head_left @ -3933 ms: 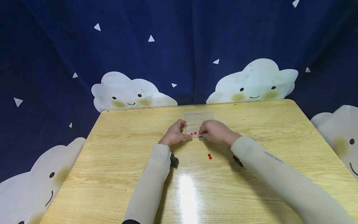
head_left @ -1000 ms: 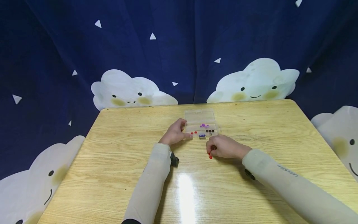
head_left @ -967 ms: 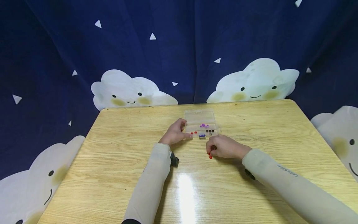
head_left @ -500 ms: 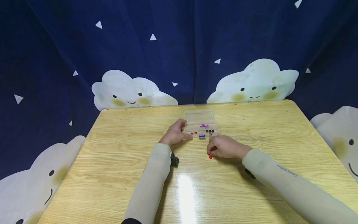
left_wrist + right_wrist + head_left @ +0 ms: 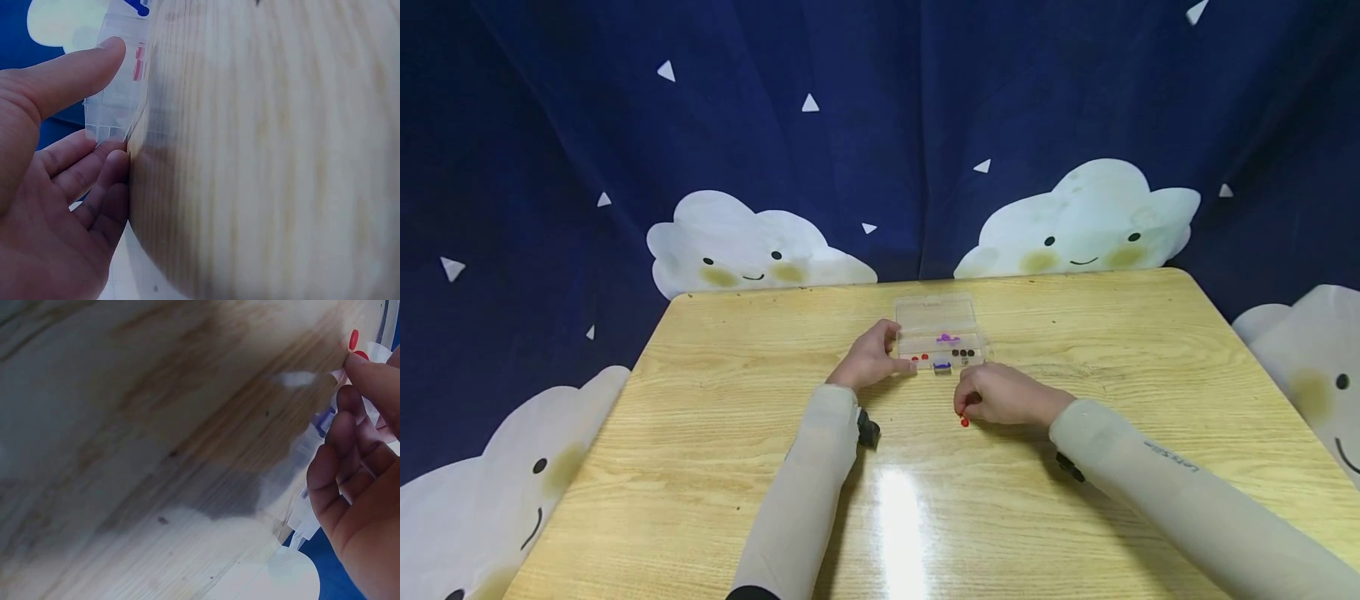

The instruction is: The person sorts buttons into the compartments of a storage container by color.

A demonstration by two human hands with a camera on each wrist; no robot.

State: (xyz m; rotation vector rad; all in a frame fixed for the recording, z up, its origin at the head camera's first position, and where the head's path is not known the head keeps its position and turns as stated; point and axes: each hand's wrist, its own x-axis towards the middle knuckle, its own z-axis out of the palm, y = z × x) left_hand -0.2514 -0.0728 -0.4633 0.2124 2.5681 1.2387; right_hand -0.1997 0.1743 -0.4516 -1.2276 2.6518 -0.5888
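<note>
A clear plastic box (image 5: 910, 343) lies with its lid (image 5: 934, 311) raised at the back of the wooden table. My left hand (image 5: 868, 358) holds its left end, thumb at the front wall and fingers round the side. Inside are red round pieces (image 5: 925, 357), several dark round pieces (image 5: 963, 352) and a purple piece (image 5: 948, 337). A blue clasp (image 5: 942, 367) sits on its front. In front of the box, my right hand (image 5: 1003, 393) pinches a small red round piece (image 5: 362, 356) at thumb and forefinger. Another red round piece (image 5: 965, 422) lies beside those fingertips.
The wooden table (image 5: 737, 417) reaches back to a dark blue curtain (image 5: 850, 150) with printed clouds. A bright reflection crosses the near tabletop. A small black device (image 5: 868, 429) is strapped at the left wrist.
My right hand has come from the box's front down to the red round pieces on the table, uncovering the purple and dark pieces. Over the last second it barely moves. My left hand stays on the box.
</note>
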